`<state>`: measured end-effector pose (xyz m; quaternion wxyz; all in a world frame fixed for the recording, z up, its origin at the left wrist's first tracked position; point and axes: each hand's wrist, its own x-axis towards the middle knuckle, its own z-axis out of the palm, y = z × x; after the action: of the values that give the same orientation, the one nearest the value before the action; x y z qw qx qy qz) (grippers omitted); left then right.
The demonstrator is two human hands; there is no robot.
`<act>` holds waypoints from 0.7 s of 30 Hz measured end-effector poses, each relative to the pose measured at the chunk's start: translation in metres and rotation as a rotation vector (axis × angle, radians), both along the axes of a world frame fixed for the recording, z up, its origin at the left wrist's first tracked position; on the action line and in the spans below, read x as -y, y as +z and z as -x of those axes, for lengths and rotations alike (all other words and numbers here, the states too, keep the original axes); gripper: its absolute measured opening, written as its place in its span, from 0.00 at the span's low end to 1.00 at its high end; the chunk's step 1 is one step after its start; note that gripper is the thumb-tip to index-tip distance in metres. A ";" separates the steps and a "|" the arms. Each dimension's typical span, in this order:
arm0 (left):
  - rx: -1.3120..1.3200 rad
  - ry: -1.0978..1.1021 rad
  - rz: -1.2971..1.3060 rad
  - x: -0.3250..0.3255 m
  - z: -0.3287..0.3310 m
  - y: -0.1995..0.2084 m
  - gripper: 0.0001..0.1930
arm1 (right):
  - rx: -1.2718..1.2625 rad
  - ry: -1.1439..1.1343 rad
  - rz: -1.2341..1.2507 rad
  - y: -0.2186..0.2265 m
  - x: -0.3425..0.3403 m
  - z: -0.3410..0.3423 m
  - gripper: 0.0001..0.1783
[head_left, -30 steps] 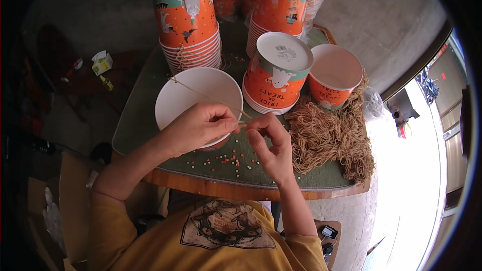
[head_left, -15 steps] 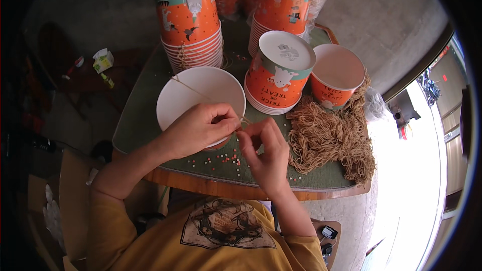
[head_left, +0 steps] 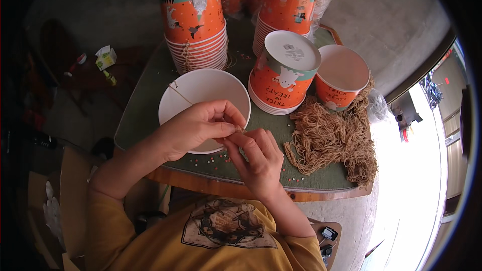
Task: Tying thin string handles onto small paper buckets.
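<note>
A white-lined paper bucket stands mouth up on the table in front of me. Brown twine passes through a hole near its far left rim and runs across the opening to my fingers. Over the bucket's near side, my left hand pinches the twine between thumb and fingertips. Pressed up against it, my right hand is also closed at the twine's end, fingers curled. The exact bit of twine between the fingertips is mostly hidden.
Upside-down stacks of orange buckets stand at the back left, back right and middle. Right of these, another upright bucket stands beside a heap of twine. Small red and white dots litter the green tabletop.
My right hand has moved slightly left, and its fingertips now meet those of the left hand. The left fingers are less curled. The table view has shifted slightly right.
</note>
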<state>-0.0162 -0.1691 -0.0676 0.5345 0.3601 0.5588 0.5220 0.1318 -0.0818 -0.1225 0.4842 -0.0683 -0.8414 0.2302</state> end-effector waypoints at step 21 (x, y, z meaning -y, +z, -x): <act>-0.618 0.024 -0.205 0.005 -0.014 0.000 0.10 | 0.099 0.005 0.371 0.009 -0.005 -0.006 0.09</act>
<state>-0.0020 -0.1738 -0.0678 0.2943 0.5469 0.6434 0.4476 0.1378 -0.0765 -0.1131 0.4207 -0.1658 -0.8074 0.3790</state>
